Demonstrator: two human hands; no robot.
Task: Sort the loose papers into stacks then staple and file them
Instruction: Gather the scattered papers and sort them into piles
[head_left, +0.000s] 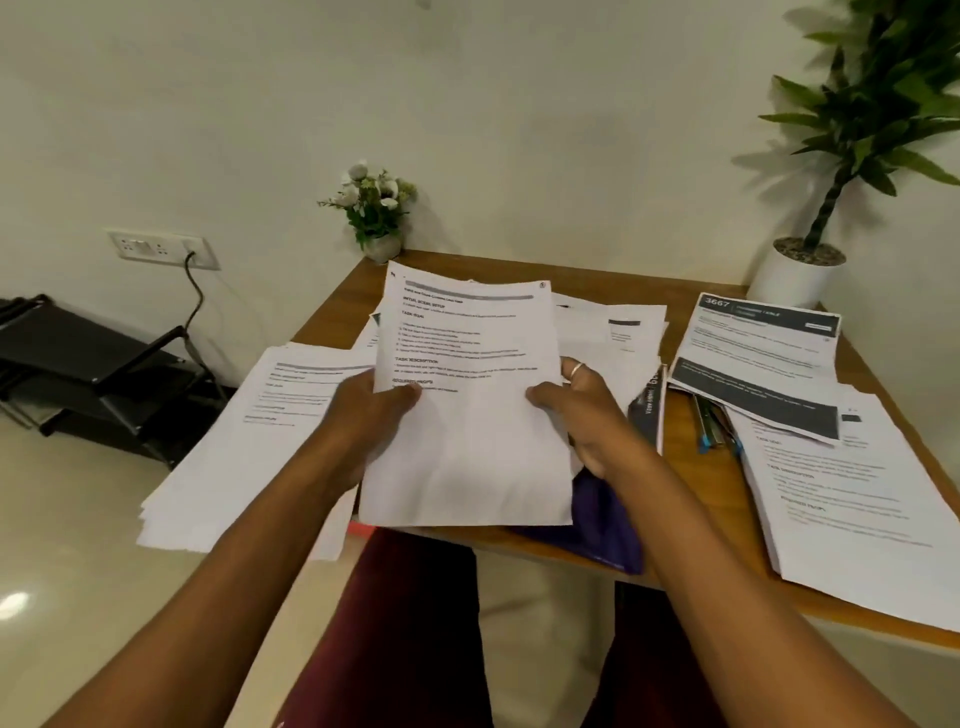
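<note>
I hold a printed sheet (467, 415) up over the middle of the wooden table (685, 478). My left hand (363, 410) pinches its left edge and my right hand (582, 410) pinches its right edge, thumbs on the front. A stack of papers (249, 441) lies at the left and hangs over the table's edge. Another stack (852, 499) lies at the right front. A dark-banded sheet (758, 358) lies behind it. Loose papers (608, 332) are spread behind the held sheet. A stapler with blue parts (709, 421) lies partly under the dark-banded sheet.
A purple folder (602, 525) lies under the held sheet at the table's front edge. A small flower pot (382, 244) stands at the back left corner and a tall plant in a white pot (795, 275) at the back right. Black trays (93, 374) sit on the floor to the left.
</note>
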